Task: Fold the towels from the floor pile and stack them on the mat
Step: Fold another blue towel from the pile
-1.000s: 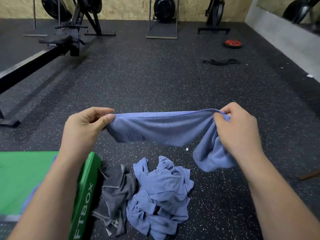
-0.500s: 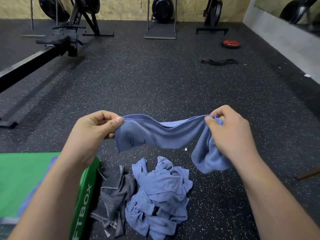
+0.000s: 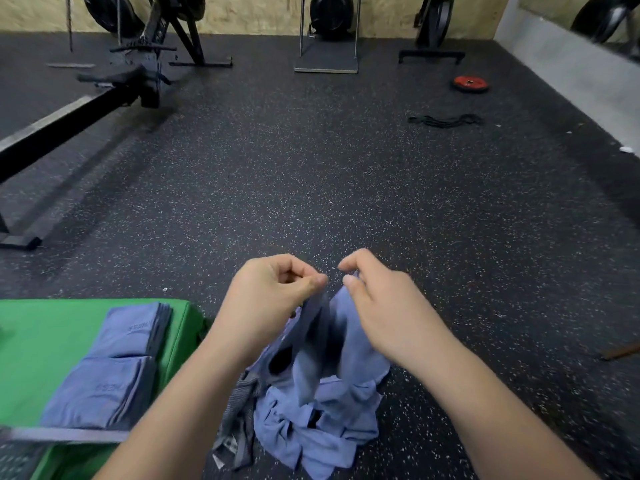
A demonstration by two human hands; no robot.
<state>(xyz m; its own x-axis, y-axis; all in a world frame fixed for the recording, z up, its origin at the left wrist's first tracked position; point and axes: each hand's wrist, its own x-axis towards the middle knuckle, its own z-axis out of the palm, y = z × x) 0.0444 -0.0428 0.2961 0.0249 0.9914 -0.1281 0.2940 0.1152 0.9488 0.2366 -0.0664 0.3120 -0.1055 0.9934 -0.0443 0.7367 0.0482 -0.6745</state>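
Observation:
My left hand (image 3: 273, 299) and my right hand (image 3: 377, 306) are close together in front of me, each pinching a top corner of a blue towel (image 3: 318, 348) that hangs doubled between them. Below it on the floor lies the pile of crumpled blue towels (image 3: 311, 427) with a grey striped one (image 3: 239, 420) at its left. On the green mat (image 3: 52, 341) at the left lie two stacks of folded blue towels, one farther (image 3: 135, 327) and one nearer (image 3: 100, 393).
Dark speckled rubber floor (image 3: 311, 185) stretches ahead. A rowing machine (image 3: 69, 109) runs along the left. A red weight plate (image 3: 471, 83) and a black band (image 3: 445, 120) lie far right. More gym machines stand at the back wall.
My hands came together from wide apart, bringing the towel's two top corners side by side so it hangs doubled. The view tilted down, showing the folded stacks on the mat.

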